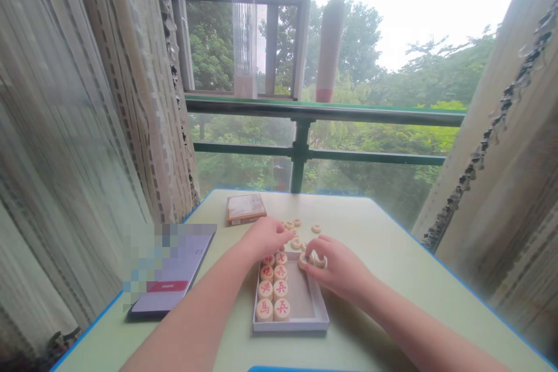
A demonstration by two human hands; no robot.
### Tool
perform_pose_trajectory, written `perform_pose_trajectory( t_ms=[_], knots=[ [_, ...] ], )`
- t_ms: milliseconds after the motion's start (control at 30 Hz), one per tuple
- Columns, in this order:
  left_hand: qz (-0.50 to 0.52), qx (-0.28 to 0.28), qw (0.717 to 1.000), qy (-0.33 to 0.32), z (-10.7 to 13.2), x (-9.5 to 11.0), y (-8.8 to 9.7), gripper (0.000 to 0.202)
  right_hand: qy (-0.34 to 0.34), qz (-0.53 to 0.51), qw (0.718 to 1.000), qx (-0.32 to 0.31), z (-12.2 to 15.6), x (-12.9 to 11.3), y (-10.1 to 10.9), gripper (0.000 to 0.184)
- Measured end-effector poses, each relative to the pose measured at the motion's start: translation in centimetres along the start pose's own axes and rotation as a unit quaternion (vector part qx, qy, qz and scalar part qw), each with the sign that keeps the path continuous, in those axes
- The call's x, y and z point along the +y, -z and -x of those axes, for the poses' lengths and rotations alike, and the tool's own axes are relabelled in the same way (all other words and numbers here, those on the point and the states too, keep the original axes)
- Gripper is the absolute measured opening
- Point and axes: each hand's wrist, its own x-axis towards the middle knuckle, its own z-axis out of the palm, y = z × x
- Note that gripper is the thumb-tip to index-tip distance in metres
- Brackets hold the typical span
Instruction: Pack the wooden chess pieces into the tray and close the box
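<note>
My right hand (331, 264) has its thumb and fingers closed on a round wooden Chinese chess piece (304, 261) over the far right part of the shallow white box (300, 325). A second pale piece (321, 262) shows under its curled fingers. My left hand (267, 238) is beyond the box's far left corner, fingers bent together beside the loose pieces; whether they grip one is hidden. Inside the box, two columns of pieces with red characters (281, 288) fill the left side. Several loose pieces (296, 242) lie on the table past the box, one of them (316, 228) apart to the right.
A flat box lid (246, 207) with brown edges lies at the far left of the pale green table (383, 302). A grey, partly blurred-out book (174, 279) lies at the left edge. Curtains (108, 70) hang on both sides, and a railing (331, 110) runs behind.
</note>
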Motion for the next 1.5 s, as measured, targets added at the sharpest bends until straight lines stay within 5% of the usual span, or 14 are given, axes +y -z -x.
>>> perform_pose_trajectory(
  t_ms=[567,833,1033,1267,1500],
  knots=[
    [0.03,-0.003,0.999,-0.013,0.3,0.6,-0.4,0.036,0.016,-0.029,0.999,0.001,0.5,0.8,0.7,0.016],
    [0.06,-0.02,0.998,0.002,0.4,0.5,-0.7,0.038,-0.081,0.025,0.989,0.122,-0.3,4.4,2.3,0.02],
    [0.137,-0.011,0.991,-0.009,-0.2,-0.8,-0.9,0.037,-0.097,0.009,0.992,0.08,-1.2,6.5,1.5,0.027],
    [0.21,-0.02,0.978,0.003,-1.3,-2.3,-0.7,0.038,-0.009,-0.048,0.998,0.029,-1.5,5.8,0.3,0.03],
    [0.238,-0.036,0.971,-0.005,-1.5,-2.6,-0.5,0.04,-0.017,-0.048,0.999,0.018,-2.4,5.5,-0.7,0.035]
  ],
)
